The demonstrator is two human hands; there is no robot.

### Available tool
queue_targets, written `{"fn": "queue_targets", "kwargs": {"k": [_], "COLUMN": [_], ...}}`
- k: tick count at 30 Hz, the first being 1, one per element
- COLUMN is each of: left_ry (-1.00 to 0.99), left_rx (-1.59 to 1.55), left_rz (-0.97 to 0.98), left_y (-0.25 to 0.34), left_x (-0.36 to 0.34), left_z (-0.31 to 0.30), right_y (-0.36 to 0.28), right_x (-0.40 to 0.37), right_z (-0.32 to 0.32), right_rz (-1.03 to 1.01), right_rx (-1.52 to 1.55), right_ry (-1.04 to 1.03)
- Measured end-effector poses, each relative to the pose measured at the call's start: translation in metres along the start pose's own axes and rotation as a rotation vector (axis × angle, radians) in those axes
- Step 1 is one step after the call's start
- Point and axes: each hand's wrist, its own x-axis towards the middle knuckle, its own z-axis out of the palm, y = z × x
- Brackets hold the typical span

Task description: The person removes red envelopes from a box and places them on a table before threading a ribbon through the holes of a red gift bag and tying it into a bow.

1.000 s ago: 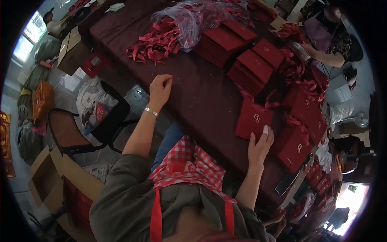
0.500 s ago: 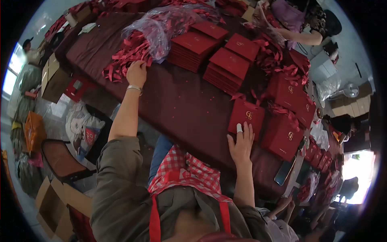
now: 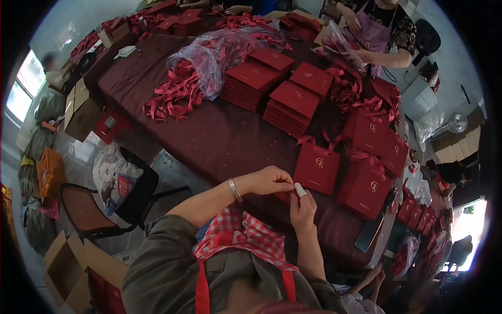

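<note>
My left hand (image 3: 269,180) and my right hand (image 3: 302,206) meet at the near edge of the dark red table (image 3: 225,141). Both pinch a short piece of red ribbon (image 3: 284,197) between their fingertips; most of it is hidden. A finger of my right hand wears white tape. Just beyond the hands stands a red gift bag (image 3: 316,167) with a gold logo and ribbon handles. A heap of loose red ribbons (image 3: 172,97) spills from a clear plastic bag (image 3: 219,49) at the far left of the table.
Stacks of flat red bags (image 3: 293,107) lie mid-table, and finished bags (image 3: 366,183) stand at the right beside a dark phone (image 3: 374,227). Another person (image 3: 381,31) works across the table. A chair (image 3: 83,209) and cardboard boxes (image 3: 68,256) stand on the floor at left.
My left hand left the ribbon heap and came back to the near edge. My right hand lifted off the gift bag and met it, both now pinching a ribbon.
</note>
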Motion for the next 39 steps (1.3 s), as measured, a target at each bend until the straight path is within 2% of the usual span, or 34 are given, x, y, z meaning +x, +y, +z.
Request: {"fn": "queue_targets", "kwargs": {"k": [1,3,4,5,6,8,9,11,15,18,21,23,24,26,29,33,36,39], "left_ry": [-0.048,0.223,0.373,0.607,0.716,0.887,0.895,0.850,0.798,0.806,0.869,0.957,0.959,1.042,1.066,1.038,0.718,0.697], "left_rx": [0.065,0.451,0.804,0.894,1.036,1.269,1.323,1.433,1.399,1.410,1.333,1.278,1.275,1.181,1.239,1.348,1.324,1.155], "left_rz": [-0.041,0.177,0.272,0.496,0.411,0.315,0.227,0.053,0.083,0.145,0.255,0.524,0.526,0.779,0.909,0.756,0.367,0.320], "left_y": [0.004,0.014,0.027,0.018,0.021,0.023,0.023,0.026,0.019,0.016,0.022,0.031,0.035,0.051,0.067,0.041,-0.008,-0.014], "left_x": [0.005,0.019,0.027,0.045,0.054,0.071,0.077,0.081,0.089,0.092,0.094,0.089,0.085,0.065,0.009,-0.062,-0.086,-0.089], "left_z": [0.000,-0.015,-0.030,-0.049,-0.066,-0.096,-0.106,-0.118,-0.133,-0.138,-0.136,-0.130,-0.127,-0.113,-0.089,-0.038,0.002,0.012], "right_y": [0.005,0.010,0.017,0.023,0.024,0.022,0.022,0.027,0.027,0.024,0.020,0.022,0.022,0.021,0.024,0.022,0.027,0.028], "right_x": [-0.002,-0.006,-0.013,-0.018,-0.019,-0.019,-0.019,-0.021,-0.018,-0.014,-0.014,-0.014,-0.014,-0.014,-0.015,-0.015,-0.015,-0.018], "right_z": [-0.006,-0.011,-0.011,-0.011,-0.008,-0.009,-0.011,-0.010,-0.008,-0.008,-0.012,-0.011,-0.011,-0.012,-0.008,-0.012,-0.012,-0.010], "right_rz": [0.010,-0.009,0.041,0.093,0.103,0.146,0.193,0.165,0.157,0.061,0.171,0.150,0.149,0.192,0.140,0.172,0.172,0.159], "right_rx": [-0.045,-0.047,-0.039,-0.030,0.013,0.048,0.083,0.091,0.117,0.100,0.098,0.103,0.099,0.137,0.169,0.122,0.073,0.100], "right_ry": [0.005,0.045,0.027,0.008,0.088,0.074,0.062,0.068,0.021,0.057,-0.015,0.015,0.014,0.013,0.079,0.086,0.082,0.098]}}
